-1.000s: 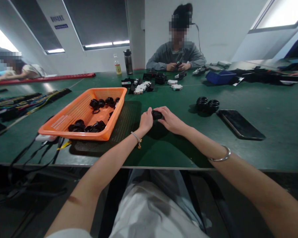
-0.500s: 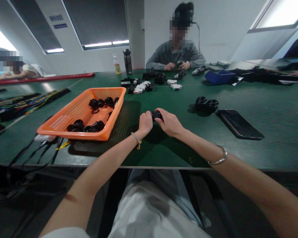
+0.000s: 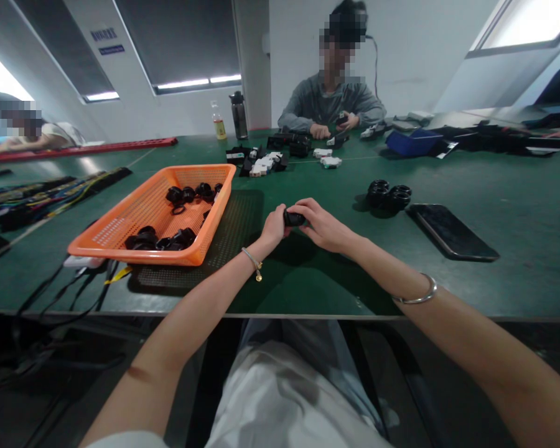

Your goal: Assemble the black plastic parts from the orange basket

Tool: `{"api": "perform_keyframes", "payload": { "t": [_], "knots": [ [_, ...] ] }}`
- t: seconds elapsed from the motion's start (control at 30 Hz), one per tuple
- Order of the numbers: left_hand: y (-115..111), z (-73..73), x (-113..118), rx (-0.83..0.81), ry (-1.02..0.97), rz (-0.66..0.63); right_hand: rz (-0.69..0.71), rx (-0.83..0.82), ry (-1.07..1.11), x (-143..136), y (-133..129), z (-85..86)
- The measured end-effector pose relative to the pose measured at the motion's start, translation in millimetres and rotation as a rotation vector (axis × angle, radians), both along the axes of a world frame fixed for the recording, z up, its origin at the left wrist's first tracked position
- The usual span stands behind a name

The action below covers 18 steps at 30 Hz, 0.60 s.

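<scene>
Between my two hands, just above the green table (image 3: 308,283), is a small black round part (image 3: 294,218). My left hand (image 3: 274,226) has its fingers closed on the part's left side. On its right side my right hand (image 3: 324,225) grips it with bent fingers. To the left stands an orange basket (image 3: 196,254) with several black ring-like parts (image 3: 182,239) in it. Several similar black parts (image 3: 387,195) are grouped on the table to the right of my hands.
A phone (image 3: 452,231) lies at the right. Beyond my hands are white and black pieces (image 3: 264,164), a dark bottle (image 3: 239,116) and a blue tray (image 3: 413,144). Cables (image 3: 51,199) lie at the left. Two people sit across and far left.
My right hand has shifted slightly right and its fingers have moved on the black part, which now looks turned. The person opposite has moved their hands.
</scene>
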<state>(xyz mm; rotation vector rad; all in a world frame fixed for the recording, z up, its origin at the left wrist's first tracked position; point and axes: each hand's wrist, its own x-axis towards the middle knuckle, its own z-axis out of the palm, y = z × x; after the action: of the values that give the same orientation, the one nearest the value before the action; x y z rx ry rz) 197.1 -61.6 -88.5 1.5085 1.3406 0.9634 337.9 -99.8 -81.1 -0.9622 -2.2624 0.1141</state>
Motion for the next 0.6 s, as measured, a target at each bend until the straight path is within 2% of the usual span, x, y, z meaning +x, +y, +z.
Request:
{"api": "perform_keyframes", "payload": {
  "t": [0.1,0.2,0.33,0.43,0.6],
  "knots": [
    [1,-4.5,0,-0.041,0.015,-0.028,0.008,0.045,-0.058,2,2,-1.0],
    [-2,-4.2,-1,0.093,0.161,0.006,-0.041,0.098,-0.133,0,2,-1.2],
    [-10,3.7,-7,0.226,0.364,0.000,-0.124,0.150,-0.219,-5,0,-1.1],
    [-16,11.7,-9,0.249,0.436,0.017,-0.176,0.159,-0.164,-10,-3,-4.0],
    [-22,20.0,-7,0.296,0.409,0.071,-0.253,0.095,0.030,-20,-5,-11.9]
  ]
}}
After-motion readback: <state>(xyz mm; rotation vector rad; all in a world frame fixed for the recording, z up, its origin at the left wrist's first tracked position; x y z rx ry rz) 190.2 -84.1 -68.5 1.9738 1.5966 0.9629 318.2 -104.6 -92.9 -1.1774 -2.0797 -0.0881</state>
